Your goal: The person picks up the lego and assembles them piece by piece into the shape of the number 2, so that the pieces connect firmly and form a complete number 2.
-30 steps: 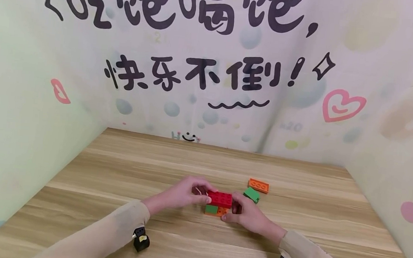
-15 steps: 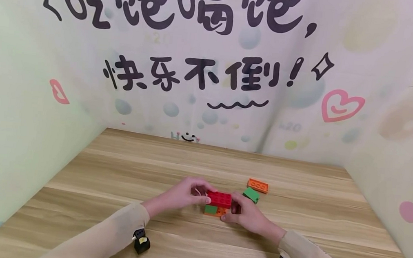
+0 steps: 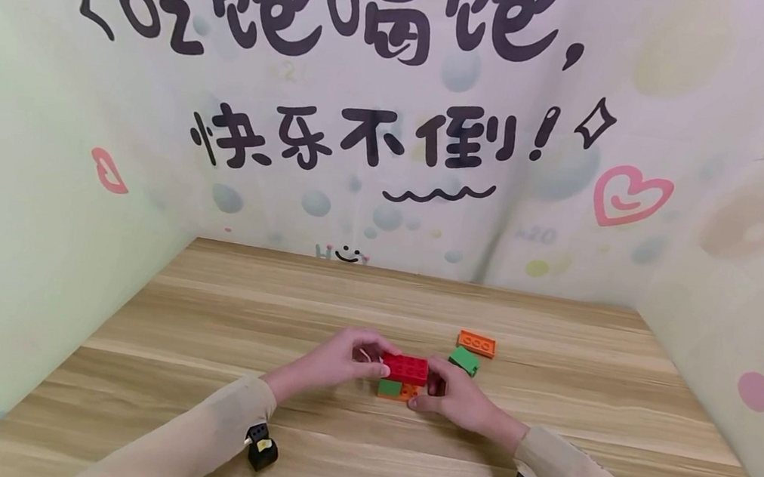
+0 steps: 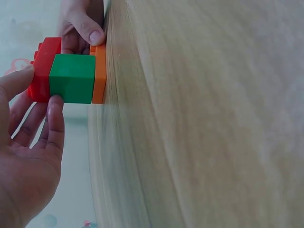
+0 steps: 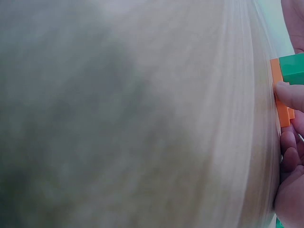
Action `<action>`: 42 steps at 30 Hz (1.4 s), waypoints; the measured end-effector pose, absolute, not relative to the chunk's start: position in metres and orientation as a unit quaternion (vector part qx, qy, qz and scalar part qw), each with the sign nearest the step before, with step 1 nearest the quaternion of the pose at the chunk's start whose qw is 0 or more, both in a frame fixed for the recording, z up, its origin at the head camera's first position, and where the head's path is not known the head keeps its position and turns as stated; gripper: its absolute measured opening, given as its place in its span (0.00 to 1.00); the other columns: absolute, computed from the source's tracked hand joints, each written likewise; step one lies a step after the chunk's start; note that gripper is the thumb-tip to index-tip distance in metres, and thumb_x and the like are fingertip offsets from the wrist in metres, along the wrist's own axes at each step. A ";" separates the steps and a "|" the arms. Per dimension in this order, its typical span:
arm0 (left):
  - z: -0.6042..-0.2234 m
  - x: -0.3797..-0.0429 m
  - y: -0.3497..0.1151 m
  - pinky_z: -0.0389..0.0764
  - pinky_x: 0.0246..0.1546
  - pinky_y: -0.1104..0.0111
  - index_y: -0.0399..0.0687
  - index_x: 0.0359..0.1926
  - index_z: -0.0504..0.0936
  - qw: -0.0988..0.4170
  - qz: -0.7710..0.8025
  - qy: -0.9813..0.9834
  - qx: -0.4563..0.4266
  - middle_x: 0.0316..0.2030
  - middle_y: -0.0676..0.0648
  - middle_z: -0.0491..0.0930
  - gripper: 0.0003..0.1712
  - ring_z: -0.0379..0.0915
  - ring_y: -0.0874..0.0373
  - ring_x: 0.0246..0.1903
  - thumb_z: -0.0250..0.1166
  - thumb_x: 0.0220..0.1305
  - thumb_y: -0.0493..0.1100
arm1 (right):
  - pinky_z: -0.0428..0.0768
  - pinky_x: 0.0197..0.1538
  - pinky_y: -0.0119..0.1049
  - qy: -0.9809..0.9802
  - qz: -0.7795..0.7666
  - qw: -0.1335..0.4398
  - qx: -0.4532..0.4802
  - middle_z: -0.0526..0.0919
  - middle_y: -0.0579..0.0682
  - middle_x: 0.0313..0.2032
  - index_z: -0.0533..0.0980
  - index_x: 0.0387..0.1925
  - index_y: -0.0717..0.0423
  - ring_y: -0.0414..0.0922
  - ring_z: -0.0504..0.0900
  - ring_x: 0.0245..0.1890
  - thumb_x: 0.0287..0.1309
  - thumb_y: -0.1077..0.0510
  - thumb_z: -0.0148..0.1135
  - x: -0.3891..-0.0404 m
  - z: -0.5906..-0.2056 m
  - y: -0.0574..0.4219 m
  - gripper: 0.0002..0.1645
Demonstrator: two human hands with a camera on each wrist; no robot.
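A red studded toy brick [image 3: 406,368] sits on top of a green brick [image 4: 72,79], which stands at the left end of a flat orange studded plate [image 4: 100,76]. My left hand [image 3: 352,361] pinches the red brick at its left end, thumb in front and fingers behind; one fingertip also touches the green brick in the left wrist view. At the plate's right end, my right hand [image 3: 462,398] grips the orange plate, its thumb pressing the front edge in the right wrist view. Part of the red brick's right end lies near the right fingers, which partly hide behind it.
Behind the right hand, a second green brick [image 3: 464,360] lies on the wooden table [image 3: 268,289]. Farther back is a loose orange plate [image 3: 477,344], hollow side up. Printed fabric walls [image 3: 383,223] enclose the table at the back and sides.
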State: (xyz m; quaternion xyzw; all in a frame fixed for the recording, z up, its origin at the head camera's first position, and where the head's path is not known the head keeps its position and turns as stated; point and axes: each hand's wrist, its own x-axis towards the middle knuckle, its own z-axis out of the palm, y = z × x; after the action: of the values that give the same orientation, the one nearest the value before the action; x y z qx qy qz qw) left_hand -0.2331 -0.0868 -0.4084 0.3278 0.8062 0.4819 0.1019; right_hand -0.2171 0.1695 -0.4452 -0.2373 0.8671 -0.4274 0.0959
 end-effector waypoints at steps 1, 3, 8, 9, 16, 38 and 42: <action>-0.408 -0.233 -0.087 0.81 0.40 0.70 0.45 0.53 0.84 0.104 0.482 0.806 0.327 0.41 0.44 0.85 0.17 0.77 0.63 0.38 0.68 0.63 0.41 | 0.67 0.30 0.28 0.867 -0.428 0.095 -0.238 0.74 0.52 0.31 0.77 0.42 0.48 0.39 0.69 0.29 0.51 0.51 0.75 -0.217 -0.445 0.170 0.18; -0.406 -0.234 -0.086 0.81 0.40 0.70 0.45 0.53 0.84 0.107 0.480 0.807 0.328 0.41 0.44 0.85 0.16 0.77 0.63 0.38 0.68 0.63 0.41 | 0.67 0.30 0.28 0.866 -0.429 0.094 -0.238 0.74 0.52 0.31 0.77 0.42 0.48 0.39 0.68 0.29 0.51 0.51 0.75 -0.216 -0.444 0.170 0.18; -0.400 -0.235 -0.085 0.81 0.41 0.69 0.45 0.52 0.84 0.113 0.460 0.813 0.339 0.40 0.46 0.85 0.16 0.76 0.64 0.38 0.68 0.64 0.41 | 0.67 0.30 0.28 0.869 -0.425 0.094 -0.237 0.74 0.51 0.30 0.76 0.41 0.48 0.39 0.69 0.29 0.51 0.51 0.75 -0.217 -0.443 0.170 0.18; -0.399 -0.236 -0.085 0.81 0.41 0.69 0.45 0.52 0.84 0.114 0.455 0.815 0.341 0.40 0.46 0.85 0.16 0.76 0.65 0.37 0.68 0.64 0.42 | 0.67 0.30 0.28 0.869 -0.423 0.094 -0.237 0.74 0.51 0.30 0.76 0.41 0.49 0.39 0.69 0.29 0.52 0.51 0.75 -0.217 -0.443 0.171 0.18; -0.398 -0.236 -0.086 0.81 0.40 0.70 0.45 0.52 0.84 0.118 0.450 0.814 0.347 0.39 0.46 0.85 0.16 0.76 0.65 0.37 0.68 0.64 0.43 | 0.68 0.30 0.28 0.873 -0.413 0.096 -0.241 0.74 0.52 0.30 0.76 0.41 0.50 0.38 0.69 0.28 0.53 0.51 0.74 -0.216 -0.442 0.170 0.18; -0.403 -0.237 -0.087 0.78 0.36 0.71 0.51 0.50 0.83 0.100 0.441 0.825 0.340 0.37 0.50 0.85 0.15 0.76 0.63 0.38 0.69 0.63 0.46 | 0.69 0.31 0.28 0.868 -0.403 0.128 -0.261 0.74 0.48 0.28 0.75 0.43 0.52 0.37 0.69 0.28 0.53 0.51 0.74 -0.220 -0.436 0.172 0.19; -0.404 -0.237 -0.087 0.78 0.36 0.72 0.53 0.50 0.83 0.098 0.439 0.826 0.340 0.37 0.51 0.85 0.15 0.76 0.65 0.37 0.69 0.63 0.47 | 0.70 0.32 0.28 0.865 -0.402 0.148 -0.262 0.74 0.45 0.29 0.76 0.45 0.52 0.37 0.70 0.29 0.54 0.51 0.73 -0.221 -0.434 0.173 0.19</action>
State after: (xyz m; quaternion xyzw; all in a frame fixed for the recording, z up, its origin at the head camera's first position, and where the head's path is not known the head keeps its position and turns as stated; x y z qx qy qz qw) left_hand -0.2372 -0.0866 -0.4043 0.3402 0.8256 0.4393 0.0978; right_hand -0.2213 0.1732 -0.4341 -0.2617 0.8647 -0.4025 0.1478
